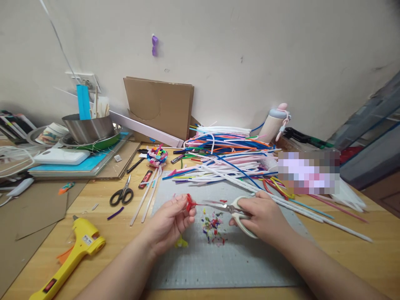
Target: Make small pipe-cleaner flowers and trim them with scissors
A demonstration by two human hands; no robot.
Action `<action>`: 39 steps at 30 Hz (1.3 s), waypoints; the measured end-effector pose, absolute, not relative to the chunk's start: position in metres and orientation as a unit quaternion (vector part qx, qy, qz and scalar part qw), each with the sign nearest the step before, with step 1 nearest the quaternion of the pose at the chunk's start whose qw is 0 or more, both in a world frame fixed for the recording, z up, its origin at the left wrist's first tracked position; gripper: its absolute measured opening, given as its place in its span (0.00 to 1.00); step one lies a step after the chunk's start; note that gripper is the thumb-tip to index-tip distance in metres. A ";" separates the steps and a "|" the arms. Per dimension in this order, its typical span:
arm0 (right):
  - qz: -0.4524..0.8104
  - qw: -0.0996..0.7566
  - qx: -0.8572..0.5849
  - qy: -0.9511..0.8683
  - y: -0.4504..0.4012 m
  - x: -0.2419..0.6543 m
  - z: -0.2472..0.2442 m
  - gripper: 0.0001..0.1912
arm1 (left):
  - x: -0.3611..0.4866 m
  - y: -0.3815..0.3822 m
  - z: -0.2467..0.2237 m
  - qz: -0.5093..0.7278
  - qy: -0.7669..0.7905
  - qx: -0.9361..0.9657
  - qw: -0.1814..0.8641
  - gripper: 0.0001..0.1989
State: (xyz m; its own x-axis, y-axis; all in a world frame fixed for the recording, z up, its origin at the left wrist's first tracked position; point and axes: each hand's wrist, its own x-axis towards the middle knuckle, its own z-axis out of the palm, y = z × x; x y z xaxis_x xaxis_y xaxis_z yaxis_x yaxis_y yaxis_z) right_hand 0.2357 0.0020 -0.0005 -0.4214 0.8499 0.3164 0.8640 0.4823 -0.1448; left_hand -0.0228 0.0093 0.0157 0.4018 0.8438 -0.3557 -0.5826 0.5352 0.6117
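Note:
My left hand (173, 218) pinches a small looped piece of red pipe cleaner (189, 202) above the mat, its thin end pointing right. In my right hand (261, 214) is a pair of white-handled scissors (239, 211), fingers through the handles. The blades reach left toward the red end and look slightly parted; whether they touch it I cannot tell. Below lie many tiny coloured clippings (214, 228) on the grey cutting mat (240, 266). A yellow piece (181, 241) is partly hidden behind my left wrist.
Pipe cleaners (225, 162) in many colours are heaped at the back of the mat. To the left are black-handled scissors (121, 195), a yellow glue gun (79, 246), a lighter (145, 179) and a colourful fuzzy ball (157, 157). A metal bowl (89, 128) and cardboard (159, 104) stand behind.

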 end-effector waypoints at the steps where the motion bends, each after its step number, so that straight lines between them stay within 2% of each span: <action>1: -0.022 0.168 -0.540 -0.825 0.004 0.237 -0.001 0.15 | -0.023 0.010 0.016 0.446 0.332 0.201 0.806 0.05; 6: -0.035 0.114 -0.674 -0.729 0.012 0.245 -0.001 0.15 | -0.025 0.012 0.018 0.473 0.347 0.214 0.781 0.07; 9: 0.003 0.100 -0.654 -0.750 0.013 0.242 0.001 0.15 | -0.025 0.012 0.018 0.467 0.342 0.223 0.784 0.08; 14: 0.048 0.076 -0.598 -0.797 0.011 0.235 0.005 0.15 | -0.024 0.012 0.018 0.486 0.345 0.210 0.775 0.05; 23: 0.130 0.039 -0.593 -0.794 0.012 0.237 0.005 0.15 | -0.022 0.010 0.018 0.482 0.345 0.212 0.777 0.04; 33: 0.140 0.015 -0.568 -0.811 0.006 0.241 0.013 0.13 | -0.022 0.009 0.012 0.461 0.343 0.242 0.782 0.06; 39: 0.145 0.018 -0.557 -0.817 0.002 0.242 0.011 0.18 | -0.021 0.009 0.014 0.454 0.362 0.279 0.765 0.07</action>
State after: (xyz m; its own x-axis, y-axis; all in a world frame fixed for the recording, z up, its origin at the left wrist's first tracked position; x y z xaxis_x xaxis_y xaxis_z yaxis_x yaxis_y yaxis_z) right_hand 0.2419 0.0021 0.0108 -0.3778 0.9164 -0.1322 0.9060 0.3365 -0.2567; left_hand -0.0206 0.0091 0.0135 0.3257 0.8961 -0.3015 -0.4919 0.4329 0.7554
